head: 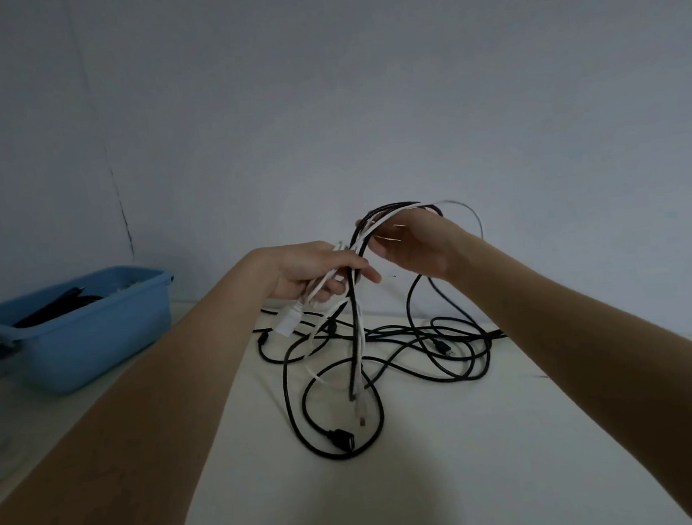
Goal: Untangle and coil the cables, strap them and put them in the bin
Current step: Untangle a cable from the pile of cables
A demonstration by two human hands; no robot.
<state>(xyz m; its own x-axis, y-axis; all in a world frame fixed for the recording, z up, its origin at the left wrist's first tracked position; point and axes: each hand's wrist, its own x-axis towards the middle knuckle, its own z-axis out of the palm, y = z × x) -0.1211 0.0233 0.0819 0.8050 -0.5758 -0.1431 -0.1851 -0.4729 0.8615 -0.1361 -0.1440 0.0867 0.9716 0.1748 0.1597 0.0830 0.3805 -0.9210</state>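
Left hand (316, 271) gripped white cable (358, 345) and black strands. Right hand (412, 248), just beside it, curled round raised loop of both. Black cable tangle (427, 347) lay on white table (458, 462) below hands. Blue bin (79, 340) sat well left of left hand, dark cables inside.

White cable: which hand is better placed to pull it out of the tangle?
Probably the left hand: it already grips the white cable near its plug, while the right hand holds the mixed loop up.
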